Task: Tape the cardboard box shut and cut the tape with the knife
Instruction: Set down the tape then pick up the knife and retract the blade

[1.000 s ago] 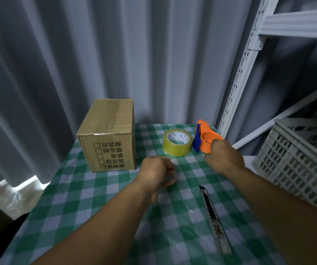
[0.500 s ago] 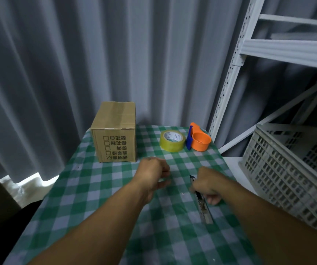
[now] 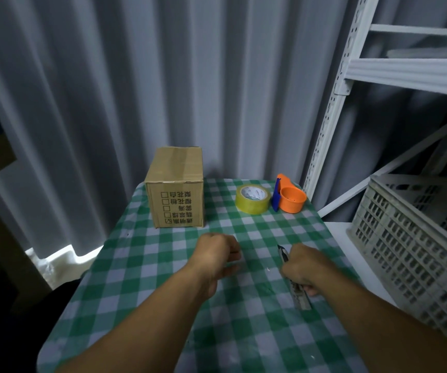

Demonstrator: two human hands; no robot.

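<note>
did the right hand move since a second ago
Yes. The right hand was up at the orange dispenser by the tape roll; it has come back toward the person and now closes on the knife.

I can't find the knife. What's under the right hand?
The knife lies under the right hand on the checked tablecloth. Its tip and rear end show; the middle is covered.
</note>
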